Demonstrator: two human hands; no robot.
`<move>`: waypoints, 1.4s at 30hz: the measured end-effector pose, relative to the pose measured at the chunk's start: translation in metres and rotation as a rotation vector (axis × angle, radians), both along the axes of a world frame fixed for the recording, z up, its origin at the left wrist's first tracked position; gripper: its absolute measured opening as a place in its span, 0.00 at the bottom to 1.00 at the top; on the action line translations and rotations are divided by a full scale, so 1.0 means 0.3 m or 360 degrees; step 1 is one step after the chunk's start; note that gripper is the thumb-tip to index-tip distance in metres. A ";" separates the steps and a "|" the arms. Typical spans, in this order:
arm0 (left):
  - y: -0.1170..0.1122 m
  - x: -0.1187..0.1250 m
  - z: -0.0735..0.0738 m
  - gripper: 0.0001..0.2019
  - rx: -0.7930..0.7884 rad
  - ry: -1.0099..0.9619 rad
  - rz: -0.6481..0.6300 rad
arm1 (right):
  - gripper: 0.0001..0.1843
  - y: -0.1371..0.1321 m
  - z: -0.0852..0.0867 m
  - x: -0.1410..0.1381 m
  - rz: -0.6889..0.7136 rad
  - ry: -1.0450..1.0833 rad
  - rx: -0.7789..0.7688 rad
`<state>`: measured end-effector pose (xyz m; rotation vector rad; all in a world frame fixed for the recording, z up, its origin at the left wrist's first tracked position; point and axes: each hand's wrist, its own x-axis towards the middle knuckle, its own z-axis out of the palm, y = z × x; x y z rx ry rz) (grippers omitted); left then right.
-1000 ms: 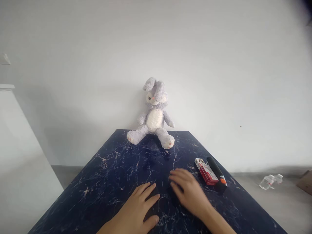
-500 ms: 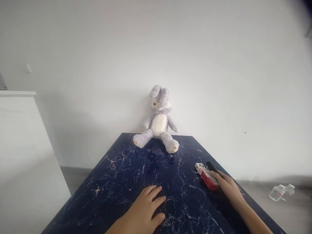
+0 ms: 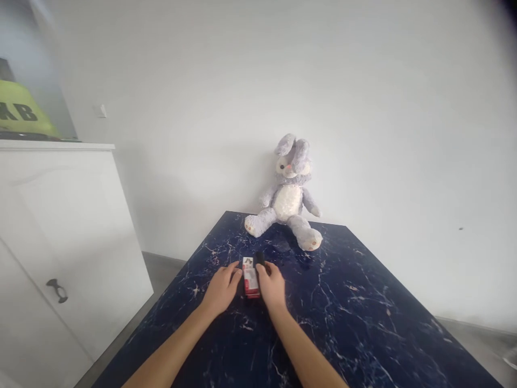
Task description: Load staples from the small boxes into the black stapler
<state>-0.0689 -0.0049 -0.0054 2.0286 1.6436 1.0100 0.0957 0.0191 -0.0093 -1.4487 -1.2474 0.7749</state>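
Note:
A small red-and-white box [image 3: 251,280] is at the middle of the dark blue marble-patterned table [image 3: 343,323]. Against its right side is a short black cylinder [image 3: 259,257], partly covered by my fingers. My right hand [image 3: 273,284] is closed round the cylinder, its thumb near the box's right edge. On the other side, my left hand [image 3: 221,286] has its thumb and fingers apart, the tips right by the box's left edge; whether they touch it I cannot tell. A grey-and-white plush rabbit [image 3: 288,202] sits at the table's far end.
The plush rabbit leans on the white wall [image 3: 383,134] behind the table. To the left stands a white cabinet [image 3: 72,215] with a dark handle [image 3: 57,290]. A yellow-green item with black letters [image 3: 26,110] is on top of it.
My right hand has brought the box and black cylinder from the table's right edge to the middle. My left hand has moved forward beside the box. The view has turned left.

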 end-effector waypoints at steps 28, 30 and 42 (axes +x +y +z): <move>0.033 -0.147 0.024 0.36 -0.0445 -0.0289 0.0192 | 0.24 0.393 -0.078 -0.076 0.0756 -0.0173 0.0223; 0.024 -0.154 0.022 0.33 -0.0418 -0.0238 0.0130 | 0.18 0.391 -0.072 -0.072 0.0791 -0.0273 0.0292; -0.012 -0.151 0.056 0.23 0.0245 0.0443 0.0036 | 0.17 0.284 -0.066 0.004 0.0699 -0.0762 0.0520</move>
